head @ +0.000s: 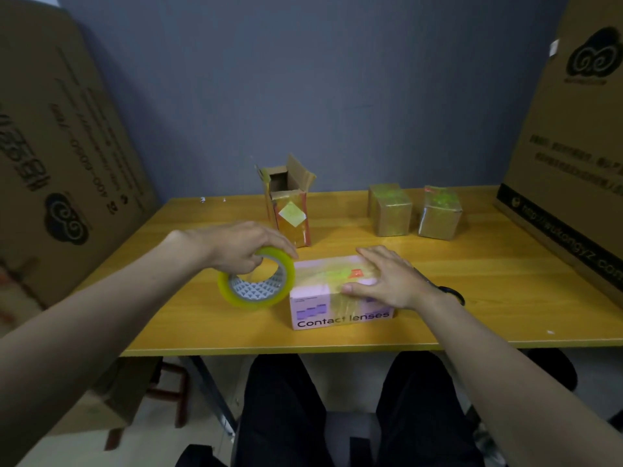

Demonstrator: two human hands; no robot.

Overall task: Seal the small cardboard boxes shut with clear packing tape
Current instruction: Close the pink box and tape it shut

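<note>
On table (472,298) center, pink lens box (340,298) lay w/ R hand (387,278) flat on top, fingers straight. L hand (242,246) gripped tape roll (256,281) touching box's left end.

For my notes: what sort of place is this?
Probably a small packing or storage room: large printed cartons lean beside a wooden table holding taped small boxes.
</note>
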